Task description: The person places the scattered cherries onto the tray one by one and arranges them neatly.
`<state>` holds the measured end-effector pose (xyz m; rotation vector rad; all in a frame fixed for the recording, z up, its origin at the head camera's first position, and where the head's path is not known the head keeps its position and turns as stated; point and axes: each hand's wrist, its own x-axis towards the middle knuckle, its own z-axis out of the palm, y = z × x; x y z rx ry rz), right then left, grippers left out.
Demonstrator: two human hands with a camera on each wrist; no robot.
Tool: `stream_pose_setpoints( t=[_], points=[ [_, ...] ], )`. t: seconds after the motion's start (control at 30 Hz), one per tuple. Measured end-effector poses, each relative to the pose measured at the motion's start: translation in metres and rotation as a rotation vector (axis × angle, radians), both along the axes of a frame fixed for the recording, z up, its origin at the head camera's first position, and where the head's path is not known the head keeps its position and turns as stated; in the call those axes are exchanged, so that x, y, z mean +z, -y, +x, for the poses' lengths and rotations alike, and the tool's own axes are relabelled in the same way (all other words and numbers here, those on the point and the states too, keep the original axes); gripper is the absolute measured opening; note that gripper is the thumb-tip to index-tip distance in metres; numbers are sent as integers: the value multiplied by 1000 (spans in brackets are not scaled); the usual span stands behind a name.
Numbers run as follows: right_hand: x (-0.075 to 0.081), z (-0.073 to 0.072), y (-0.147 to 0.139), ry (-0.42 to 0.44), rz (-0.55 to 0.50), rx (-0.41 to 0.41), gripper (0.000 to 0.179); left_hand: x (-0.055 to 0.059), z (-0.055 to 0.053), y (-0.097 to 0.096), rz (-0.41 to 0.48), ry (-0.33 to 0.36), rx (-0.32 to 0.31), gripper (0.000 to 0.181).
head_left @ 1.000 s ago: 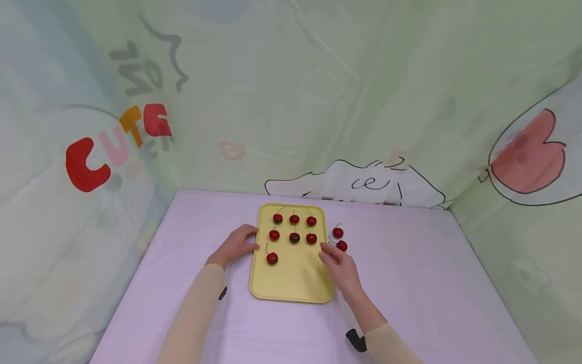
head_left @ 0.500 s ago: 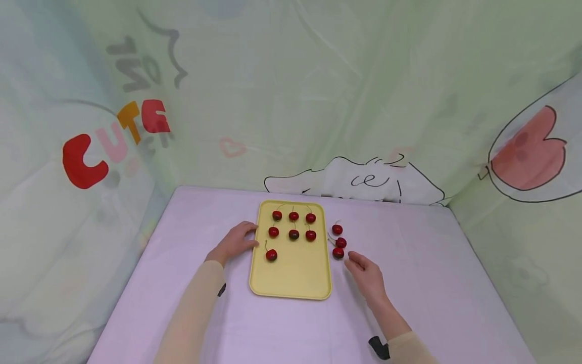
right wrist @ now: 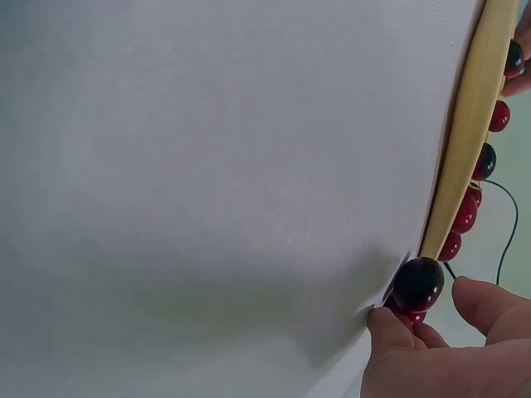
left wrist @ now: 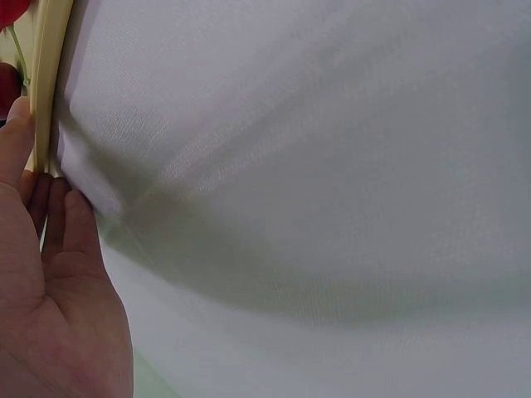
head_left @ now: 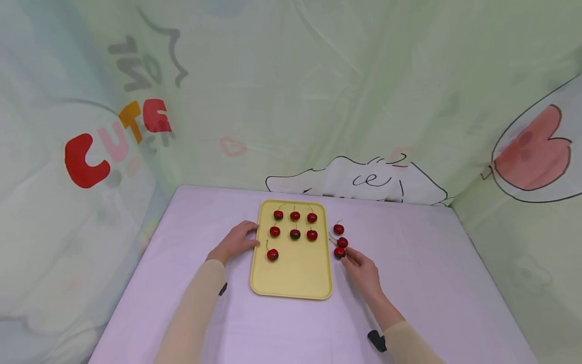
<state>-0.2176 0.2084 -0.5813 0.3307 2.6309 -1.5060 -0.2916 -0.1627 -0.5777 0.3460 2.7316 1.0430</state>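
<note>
In the head view a yellow rectangular tray (head_left: 291,293) holds several dark red cherries with stems, one cherry (head_left: 272,255) apart from the others. My left hand (head_left: 234,242) touches the tray's left edge, thumb and fingertips at the rim. In the left wrist view its fingers (left wrist: 76,220) look mostly straight against the tray's outer side. Three more cherries lie on the cloth right of the tray. My right hand (head_left: 364,273) is at the nearest cherry (head_left: 339,253), thumb and fingers spread around it. In the right wrist view a small gap shows between the thumb and that dark cherry (right wrist: 417,284).
A pale lilac cloth (head_left: 282,328) covers the table. The other two loose cherries, a middle one (head_left: 342,242) and a far one (head_left: 338,229), lie close beyond the right fingertips. A printed fabric backdrop (head_left: 291,101) encloses the back and sides.
My right hand has moved from over the tray's right edge to the loose cherries, now closing in on the nearest one, which it covered earlier. The left hand stays at the tray's edge.
</note>
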Motion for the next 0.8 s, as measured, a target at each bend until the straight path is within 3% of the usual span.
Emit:
stream_pose_setpoints(
  t=[0.4, 0.6, 0.8],
  points=[
    [-2, -26, -6, 7, 3, -88, 52, -4, -4, 1, 5, -25, -21, 53],
    [-6, -43, -6, -7, 3, -86, 55, -5, -5, 1, 15, -33, -30, 53],
    [-2, -48, -4, -24, 1, -41, 52, -6, -4, 2, 12, -42, -32, 53]
  ],
)
